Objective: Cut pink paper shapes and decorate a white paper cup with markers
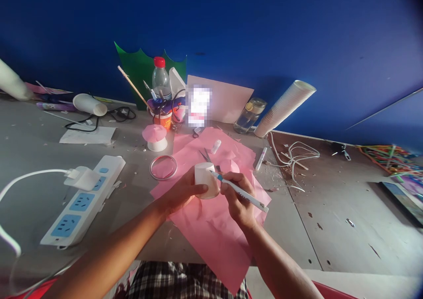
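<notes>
My left hand [185, 190] is wrapped round a white paper cup [205, 182], which is held bottom up above pink paper [211, 246]. In my right hand [238, 197] is a white marker [247, 195] with a blue collar; its tip is at the cup's side, though I cannot tell whether it touches. Just beyond the cup lie scissors [205, 155], partly hidden. A white cap-like piece [216, 146] rests on the pink paper. Left of it stand a small white cup with a pink paper top [154, 136] and a roll of clear tape [163, 167].
A power strip [81, 202] with a plugged-in white charger lies at left. Along the blue wall stand a lit phone [199, 105], a water bottle [250, 115], a tall stack of paper cups [286, 107] and a container of tools [161, 118]. A white cable [297, 151] coils at right.
</notes>
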Demonstrator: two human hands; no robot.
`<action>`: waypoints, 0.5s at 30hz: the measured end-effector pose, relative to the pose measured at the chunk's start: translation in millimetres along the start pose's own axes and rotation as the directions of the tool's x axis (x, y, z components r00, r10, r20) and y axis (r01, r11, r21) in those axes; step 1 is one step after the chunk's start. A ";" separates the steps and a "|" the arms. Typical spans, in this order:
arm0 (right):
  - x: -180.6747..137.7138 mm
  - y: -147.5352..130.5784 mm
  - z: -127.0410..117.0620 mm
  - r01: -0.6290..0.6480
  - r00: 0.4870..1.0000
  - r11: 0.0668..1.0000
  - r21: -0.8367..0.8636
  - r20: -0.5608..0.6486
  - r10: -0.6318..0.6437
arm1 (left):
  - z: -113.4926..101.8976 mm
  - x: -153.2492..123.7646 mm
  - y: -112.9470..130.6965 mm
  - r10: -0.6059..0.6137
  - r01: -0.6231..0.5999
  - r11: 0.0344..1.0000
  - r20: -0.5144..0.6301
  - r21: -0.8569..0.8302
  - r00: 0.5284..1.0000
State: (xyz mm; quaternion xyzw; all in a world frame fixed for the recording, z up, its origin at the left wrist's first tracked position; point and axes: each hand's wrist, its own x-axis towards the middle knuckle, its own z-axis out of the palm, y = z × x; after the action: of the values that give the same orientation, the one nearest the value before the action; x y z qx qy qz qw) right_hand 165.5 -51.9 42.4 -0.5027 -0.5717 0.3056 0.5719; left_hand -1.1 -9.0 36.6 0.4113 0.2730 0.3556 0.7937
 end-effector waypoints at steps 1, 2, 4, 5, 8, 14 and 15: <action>0.2 0.1 0.2 -0.001 1.000 1.000 -0.001 0.000 0.001 | 0.1 -0.2 0.1 -0.002 0.002 1.000 0.000 0.002 1.000; 0.4 0.2 0.4 0.002 1.000 1.000 -0.002 0.000 -0.002 | -0.1 -0.1 -0.2 -0.002 0.002 1.000 -0.001 0.000 1.000; 0.9 0.4 0.7 0.013 1.000 1.000 -0.009 0.002 -0.013 | -1.1 0.6 -2.0 -0.003 0.003 1.000 -0.002 -0.006 1.000; 1.2 0.4 0.9 0.021 1.000 1.000 -0.015 0.003 -0.021 | -2.0 1.2 -3.5 -0.004 0.004 1.000 -0.001 -0.009 1.000; 1.8 0.0 1.1 0.041 0.999 0.999 -0.033 0.007 -0.040 | -5.5 3.3 -8.7 0.004 -0.004 1.000 0.003 -0.009 1.000; 2.6 -2.7 0.9 0.010 1.000 0.995 -0.097 -0.010 -0.011 | -8.5 5.2 -13.5 0.010 -0.010 1.000 0.015 -0.005 1.000; 2.7 -3.2 0.8 0.001 1.000 0.995 -0.099 -0.016 -0.003 | -8.2 5.0 -13.3 0.008 -0.008 1.000 0.010 -0.004 1.000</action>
State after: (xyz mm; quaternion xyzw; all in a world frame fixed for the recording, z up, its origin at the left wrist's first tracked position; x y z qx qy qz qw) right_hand 164.4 -50.2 46.2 -0.5323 -0.5821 0.2721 0.5511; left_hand 0.5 -6.7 20.5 0.4126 0.2666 0.3570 0.7945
